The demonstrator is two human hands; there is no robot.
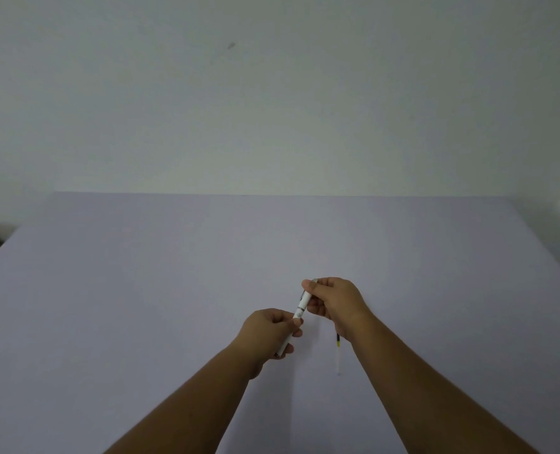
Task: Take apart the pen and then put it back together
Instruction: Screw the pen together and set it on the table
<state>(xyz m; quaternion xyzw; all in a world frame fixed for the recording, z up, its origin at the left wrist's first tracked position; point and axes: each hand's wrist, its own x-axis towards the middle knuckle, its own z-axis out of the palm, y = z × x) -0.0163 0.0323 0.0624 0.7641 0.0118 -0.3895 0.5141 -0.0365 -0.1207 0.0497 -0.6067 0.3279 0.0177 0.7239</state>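
The white pen barrel (299,309) is held in the air just above the table (141,290), tilted, upper end away from the person, lower end toward them. A metal band sits near mid-length, prob. the joint between the two halves. The refill (338,355) lies on the table by itself, partly hidden under the right wrist, w/ a dark and yellow section at the far end and a pale tube toward the person.

Handling, as a judgement: barrel looks light, stiff, smooth plastic, so it could turn or slip in the fingers; best gripped one half in each hand, either side of the band. The refill looks thin and a bit flexible, tip likely delicate; take it mid-length.

The right hand (334,301) is closed round the upper half, thumb and fingertips pinching near the top. The left hand (272,332) is closed round the lower half, the barrel's bottom end poking out below the fingers. Hands sit close, nearly touching at the band. Whether the halves are fully joined can't be told. The refill is just beside the right forearm, apart from the left hand.
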